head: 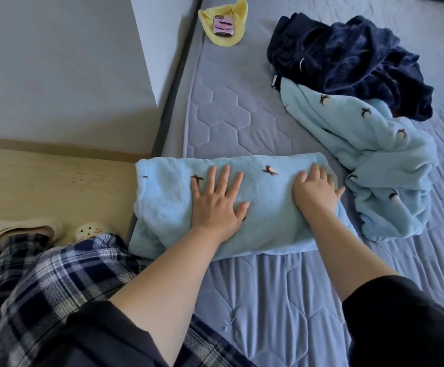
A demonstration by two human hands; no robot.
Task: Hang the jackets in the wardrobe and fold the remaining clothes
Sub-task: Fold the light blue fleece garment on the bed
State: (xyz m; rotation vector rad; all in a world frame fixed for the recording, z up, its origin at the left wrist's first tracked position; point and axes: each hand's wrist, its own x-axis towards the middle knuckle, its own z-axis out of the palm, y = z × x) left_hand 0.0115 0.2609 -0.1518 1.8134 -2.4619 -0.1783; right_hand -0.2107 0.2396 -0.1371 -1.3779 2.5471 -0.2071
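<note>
Head view. Folded light-blue fleece garment [242, 205] lies at the bed's [268, 300] near edge, embroidered with small dark motifs. Left hand [216, 205] flat on it, fingers spread. Right hand [315, 192] presses its right end, fingers straight. Second blue fleece piece [369, 160] crumpled just beside; navy garment [348, 59] behind. Phone [224, 25] on yellow cloth [210, 14]. No legible writing.
</note>
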